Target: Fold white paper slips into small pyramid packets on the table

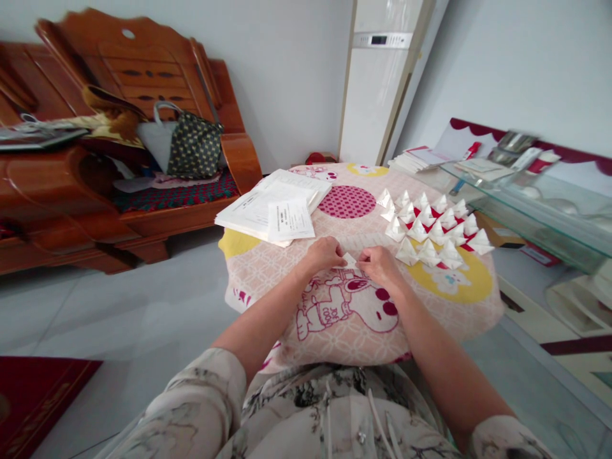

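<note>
Head view: shows a small white paper, folded to a point, between both hands at the middle of the tablecloth. Looks thin and straight-edged; cannot tell whether resting on the cloth or held just above. Gripped on one side by the left hand, with thumb and fingertips pressed together on the edge, and on the other by the right hand, likewise clamped on the paper.

Just beyond, reveals a pale flat strip lying on the fabric. On the near side, shows a stitched-looking cartoon dog in magenta line over pale pink lattice.

To the right, presents rows of pointed paper shapes, white, sharply creased and standing close together, with red between. To the left, holds a loose stack of printed sheets, topped by a smaller sheet lying askew.

Further right, includes a smooth glass shelf with shiny rounded metal containers. Beyond on the left, features a glossy carved wooden sofa bearing a dark, pale-dotted bag.
</note>
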`<state>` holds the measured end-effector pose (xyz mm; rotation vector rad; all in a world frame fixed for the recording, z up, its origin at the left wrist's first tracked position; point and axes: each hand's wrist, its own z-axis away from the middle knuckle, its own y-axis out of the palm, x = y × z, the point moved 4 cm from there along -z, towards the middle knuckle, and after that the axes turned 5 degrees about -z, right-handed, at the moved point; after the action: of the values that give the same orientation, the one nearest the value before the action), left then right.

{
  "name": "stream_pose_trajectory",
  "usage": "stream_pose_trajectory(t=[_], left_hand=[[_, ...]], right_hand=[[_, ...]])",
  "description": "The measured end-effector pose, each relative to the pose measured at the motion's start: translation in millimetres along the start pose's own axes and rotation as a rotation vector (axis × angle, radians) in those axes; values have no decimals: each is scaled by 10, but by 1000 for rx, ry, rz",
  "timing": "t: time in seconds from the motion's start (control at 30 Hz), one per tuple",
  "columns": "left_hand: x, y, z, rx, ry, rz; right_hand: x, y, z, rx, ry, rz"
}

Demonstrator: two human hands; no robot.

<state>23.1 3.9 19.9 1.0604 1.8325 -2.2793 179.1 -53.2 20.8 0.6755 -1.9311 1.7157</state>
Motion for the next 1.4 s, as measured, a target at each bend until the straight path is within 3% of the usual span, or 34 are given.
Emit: stream_pose_trajectory(t=[0.13, 0.33, 0.47, 0.63, 0.9, 1.4], left_hand=[[59, 7, 40, -61, 14, 179], [140, 10, 99, 35, -57, 708], [128, -13, 115, 14, -38, 935], [94, -35, 119, -57, 34, 962], [35, -84, 149, -116, 113, 904], [25, -71, 156, -78, 95, 897]], right_hand=[[-111, -28, 32, -31, 53, -241], [-302, -86, 34, -160, 117, -651], [-244, -93, 49, -144, 93, -807], [-128, -127, 78, -120, 34, -901], [-114, -158, 97, -129, -40, -832], [-84, -156, 118, -115, -25, -872]])
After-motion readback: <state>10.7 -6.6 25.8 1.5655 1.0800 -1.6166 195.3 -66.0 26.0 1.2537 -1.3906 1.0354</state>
